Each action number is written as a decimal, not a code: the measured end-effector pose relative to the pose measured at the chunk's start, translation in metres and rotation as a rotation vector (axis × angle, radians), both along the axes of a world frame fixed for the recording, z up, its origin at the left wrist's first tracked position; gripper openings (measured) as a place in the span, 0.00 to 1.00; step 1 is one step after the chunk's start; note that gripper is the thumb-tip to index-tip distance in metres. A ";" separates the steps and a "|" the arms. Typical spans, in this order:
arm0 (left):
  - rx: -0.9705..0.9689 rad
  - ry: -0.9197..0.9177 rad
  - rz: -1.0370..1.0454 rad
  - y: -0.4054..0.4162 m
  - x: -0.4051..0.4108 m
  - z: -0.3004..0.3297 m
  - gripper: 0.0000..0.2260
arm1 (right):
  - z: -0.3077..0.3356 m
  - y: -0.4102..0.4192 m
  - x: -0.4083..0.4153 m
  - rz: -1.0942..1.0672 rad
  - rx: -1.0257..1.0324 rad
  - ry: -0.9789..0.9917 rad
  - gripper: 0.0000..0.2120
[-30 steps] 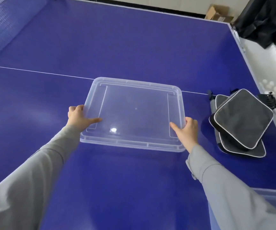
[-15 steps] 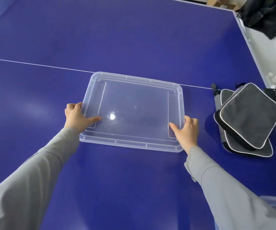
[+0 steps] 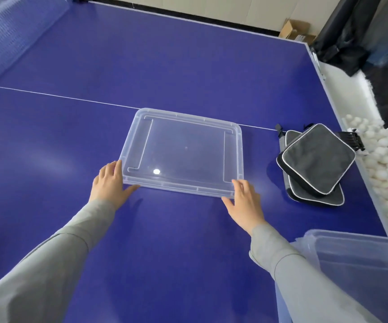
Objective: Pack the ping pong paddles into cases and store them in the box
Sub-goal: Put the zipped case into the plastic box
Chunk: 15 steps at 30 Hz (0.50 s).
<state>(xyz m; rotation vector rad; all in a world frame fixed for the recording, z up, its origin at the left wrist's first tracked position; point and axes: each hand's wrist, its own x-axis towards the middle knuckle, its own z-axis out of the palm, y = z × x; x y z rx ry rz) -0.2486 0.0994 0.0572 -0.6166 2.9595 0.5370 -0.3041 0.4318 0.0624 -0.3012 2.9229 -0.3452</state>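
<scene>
Clear lid (image 3: 186, 150) flat, left hand (image 3: 110, 181), right hand (image 3: 244, 201) spread at near corners

Clear glossy plastic lid (image 3: 183, 152); matt grey cloth cases (image 3: 316, 159); smooth, faintly shiny blue table (image 3: 165, 54).

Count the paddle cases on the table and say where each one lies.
2, stacked right of the clear lid near the table's right edge: the top case lies tilted across the bottom case, covering most of it. Another could be hidden beneath the pile.
</scene>
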 end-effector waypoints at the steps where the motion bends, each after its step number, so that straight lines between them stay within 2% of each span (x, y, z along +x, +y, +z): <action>1: -0.043 -0.006 -0.031 0.003 0.014 0.005 0.39 | 0.005 0.000 0.011 0.041 0.031 -0.001 0.27; 7: -0.217 -0.110 -0.081 0.020 0.105 0.035 0.37 | 0.036 -0.001 0.084 0.133 0.061 -0.038 0.27; 15: -0.267 -0.210 0.049 0.020 0.249 0.063 0.37 | 0.054 -0.011 0.182 0.210 0.048 -0.055 0.28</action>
